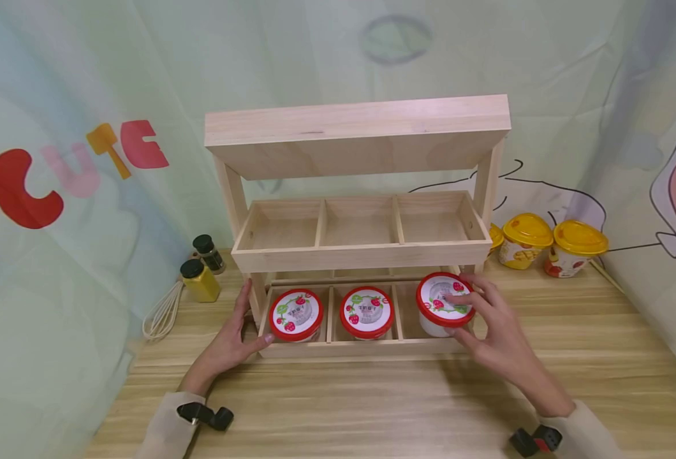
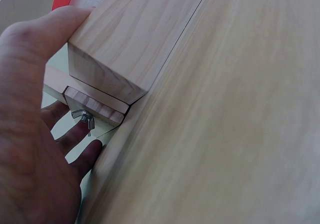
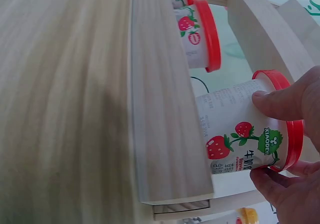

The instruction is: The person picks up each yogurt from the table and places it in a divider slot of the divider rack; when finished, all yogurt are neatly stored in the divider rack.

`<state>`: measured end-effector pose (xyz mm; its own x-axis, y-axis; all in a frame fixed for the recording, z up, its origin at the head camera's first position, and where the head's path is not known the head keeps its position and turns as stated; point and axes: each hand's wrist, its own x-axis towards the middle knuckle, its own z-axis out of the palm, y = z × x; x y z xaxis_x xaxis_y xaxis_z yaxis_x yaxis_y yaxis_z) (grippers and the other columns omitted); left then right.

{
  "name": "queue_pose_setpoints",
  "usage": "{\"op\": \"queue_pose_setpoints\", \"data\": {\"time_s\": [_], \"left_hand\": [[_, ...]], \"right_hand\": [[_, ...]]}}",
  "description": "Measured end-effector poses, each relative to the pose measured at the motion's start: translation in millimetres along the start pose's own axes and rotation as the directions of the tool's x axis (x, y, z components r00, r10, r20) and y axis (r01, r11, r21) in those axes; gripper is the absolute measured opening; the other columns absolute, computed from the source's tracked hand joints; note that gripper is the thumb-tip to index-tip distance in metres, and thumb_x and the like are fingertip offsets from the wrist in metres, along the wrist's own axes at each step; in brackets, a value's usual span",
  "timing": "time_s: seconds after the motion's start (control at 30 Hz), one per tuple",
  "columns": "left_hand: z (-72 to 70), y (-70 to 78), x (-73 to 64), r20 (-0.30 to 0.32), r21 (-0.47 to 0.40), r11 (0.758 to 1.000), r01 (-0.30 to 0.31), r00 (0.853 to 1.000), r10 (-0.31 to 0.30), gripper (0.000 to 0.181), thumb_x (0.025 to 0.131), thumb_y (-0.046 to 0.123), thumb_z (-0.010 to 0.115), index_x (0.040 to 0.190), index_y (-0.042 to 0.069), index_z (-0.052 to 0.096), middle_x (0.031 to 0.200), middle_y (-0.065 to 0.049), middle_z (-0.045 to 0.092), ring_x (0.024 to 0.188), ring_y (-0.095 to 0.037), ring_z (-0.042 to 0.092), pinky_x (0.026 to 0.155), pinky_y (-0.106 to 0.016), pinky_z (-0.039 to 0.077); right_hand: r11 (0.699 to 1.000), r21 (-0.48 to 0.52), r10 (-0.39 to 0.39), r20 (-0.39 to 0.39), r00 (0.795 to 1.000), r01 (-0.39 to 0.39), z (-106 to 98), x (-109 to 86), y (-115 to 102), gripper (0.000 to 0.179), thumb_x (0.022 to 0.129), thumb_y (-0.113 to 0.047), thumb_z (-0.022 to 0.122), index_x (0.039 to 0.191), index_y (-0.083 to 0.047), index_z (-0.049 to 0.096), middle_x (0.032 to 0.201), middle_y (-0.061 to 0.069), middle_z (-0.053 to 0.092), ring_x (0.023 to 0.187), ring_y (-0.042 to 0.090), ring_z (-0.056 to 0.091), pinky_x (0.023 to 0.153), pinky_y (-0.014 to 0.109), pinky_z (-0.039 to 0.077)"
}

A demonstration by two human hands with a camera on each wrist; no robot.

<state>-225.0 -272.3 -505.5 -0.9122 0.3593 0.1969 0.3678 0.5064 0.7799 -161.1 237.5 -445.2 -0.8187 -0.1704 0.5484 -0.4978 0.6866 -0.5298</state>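
A wooden display rack (image 1: 361, 255) stands on the table, with two divided trays and a slanted top board. Two strawberry-print cups with red lids, a left cup (image 1: 296, 315) and a middle cup (image 1: 367, 312), sit in the lower tray. Over that tray's right compartment, my right hand (image 1: 504, 341) holds a third strawberry cup (image 3: 240, 129) by its lid and upper side. This cup leans slightly, its base behind the front board. My left hand (image 1: 226, 347) grips the rack's lower left end, thumb on the front board and fingers by a wing nut (image 2: 86, 118).
Cups with yellow lids (image 1: 526, 239) stand right of the rack. On the left are a yellow jar (image 1: 200, 280), a dark-capped bottle (image 1: 208, 254) and a coiled white cord (image 1: 162, 312). A printed curtain (image 1: 326, 51) hangs behind.
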Motion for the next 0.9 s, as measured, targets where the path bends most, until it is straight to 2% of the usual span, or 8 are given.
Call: {"op": "queue_pose_setpoints", "data": {"time_s": [0.1, 0.17, 0.23, 0.3, 0.37, 0.57, 0.67, 0.9], "left_hand": [[0.8, -2.0, 0.9, -0.004, -0.002, 1.000, -0.027, 1.000, 0.027, 0.129, 0.088, 0.014, 0.084, 0.173, 0.032, -0.011, 0.178, -0.030, 0.013, 0.158, -0.061, 0.025, 0.120, -0.084, 0.027], [1.2, -2.7, 1.2, -0.005, -0.002, 1.000, -0.027, 1.000, 0.027, 0.129, 0.088, 0.013, 0.084, 0.173, 0.033, -0.011, 0.178, -0.030, 0.013, 0.158, -0.061, 0.025, 0.120, -0.084, 0.027], [1.4, -2.8, 1.4, -0.007, -0.001, 1.000, -0.024, 1.000, 0.024, 0.129, 0.088, 0.014, 0.084, 0.173, 0.033, -0.011, 0.178, -0.029, 0.012, 0.158, -0.061, 0.025, 0.120, -0.084, 0.027], [1.4, -2.5, 1.5, -0.006, 0.000, 1.000, -0.020, 1.000, 0.020, 0.129, 0.089, 0.014, 0.084, 0.173, 0.033, -0.011, 0.179, -0.029, 0.012, 0.158, -0.061, 0.025, 0.120, -0.083, 0.027], [1.3, -2.2, 1.5, -0.008, 0.001, 1.000, -0.018, 1.000, 0.018, 0.129, 0.089, 0.014, 0.084, 0.173, 0.032, -0.011, 0.179, -0.029, 0.011, 0.158, -0.061, 0.024, 0.120, -0.083, 0.026], [0.9, -1.2, 1.5, -0.002, -0.009, 1.000, -0.013, 1.000, 0.013, 0.129, 0.088, 0.015, 0.085, 0.173, 0.035, -0.011, 0.179, -0.029, 0.009, 0.159, -0.063, 0.021, 0.120, -0.085, 0.023], [0.3, -0.7, 1.0, -0.003, -0.009, 1.000, -0.008, 1.000, 0.008, 0.130, 0.088, 0.015, 0.085, 0.173, 0.036, -0.011, 0.179, -0.029, 0.007, 0.159, -0.063, 0.019, 0.120, -0.085, 0.022], [0.2, -1.3, 1.0, -0.013, 0.004, 1.000, -0.027, 1.000, 0.028, 0.130, 0.087, 0.013, 0.085, 0.173, 0.032, -0.010, 0.179, -0.030, 0.006, 0.160, -0.064, 0.017, 0.120, -0.085, 0.023]], "right_hand": [[1.000, -0.001, -0.012, 0.006, 1.000, 0.012, 5, -0.9, 1, 0.059, 0.068, 0.009, 0.091, 0.118, -0.018, 0.075, 0.154, 0.016, 0.056, 0.138, 0.040, 0.055, 0.109, 0.033, 0.051], [1.000, 0.004, -0.013, 0.011, 1.000, 0.013, 8, -1.9, 2, 0.060, 0.067, 0.010, 0.090, 0.118, -0.017, 0.075, 0.153, 0.018, 0.056, 0.137, 0.043, 0.055, 0.106, 0.050, 0.057], [1.000, 0.008, -0.006, 0.019, 1.000, 0.006, 11, -3.0, 3, 0.059, 0.068, 0.011, 0.090, 0.118, -0.016, 0.075, 0.153, 0.020, 0.055, 0.136, 0.045, 0.056, 0.101, 0.064, 0.058], [1.000, 0.009, 0.001, 0.028, 1.000, -0.001, 14, -4.2, 4, 0.058, 0.068, 0.011, 0.089, 0.118, -0.015, 0.075, 0.153, 0.021, 0.055, 0.134, 0.046, 0.057, 0.098, 0.070, 0.058], [1.000, 0.000, 0.007, 0.038, 0.999, -0.007, 16, -5.7, 4, 0.056, 0.069, 0.011, 0.089, 0.118, -0.015, 0.075, 0.152, 0.022, 0.055, 0.132, 0.046, 0.058, 0.097, 0.066, 0.060], [1.000, -0.008, 0.017, 0.072, 0.997, -0.017, 22, -9.1, 7, 0.056, 0.072, 0.008, 0.090, 0.120, -0.016, 0.074, 0.154, 0.021, 0.053, 0.128, 0.042, 0.061, 0.094, 0.037, 0.063], [1.000, -0.006, 0.023, 0.086, 0.996, -0.022, 23, -9.2, 8, 0.057, 0.073, 0.007, 0.090, 0.122, -0.016, 0.073, 0.154, 0.020, 0.052, 0.126, 0.042, 0.062, 0.091, 0.036, 0.063], [1.000, -0.027, 0.018, 0.107, 0.994, -0.015, 23, -9.1, 7, 0.058, 0.073, 0.005, 0.091, 0.123, -0.016, 0.072, 0.155, 0.022, 0.051, 0.128, 0.044, 0.063, 0.092, 0.046, 0.065]]}}
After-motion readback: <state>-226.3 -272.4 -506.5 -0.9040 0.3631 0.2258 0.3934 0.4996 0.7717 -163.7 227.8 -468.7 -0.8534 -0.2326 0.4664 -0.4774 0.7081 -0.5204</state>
